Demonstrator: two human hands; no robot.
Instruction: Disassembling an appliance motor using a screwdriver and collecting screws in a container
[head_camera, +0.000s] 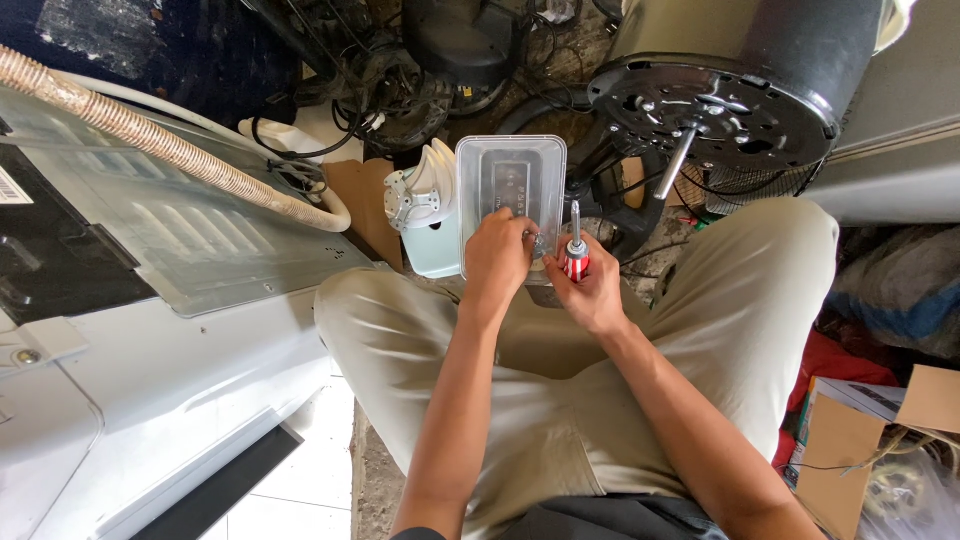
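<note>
One clear plastic tub (512, 180); left hand (497, 262) fingers pinch one small metal part (539, 243), right hand (590, 290) grips one red-striped screwdriver (576, 250).

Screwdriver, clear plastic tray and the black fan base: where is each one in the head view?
Screwdriver (576, 258): head view, on its red-and-white handle.
Clear plastic tray (511, 160): head view, on its far wall.
Black fan base (715, 105): head view, on its round underside.

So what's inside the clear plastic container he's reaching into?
Inside the clear rectangular plastic container, a few small dark pieces show dimly. The left hand covers its near end, so anything there is hidden.
</note>
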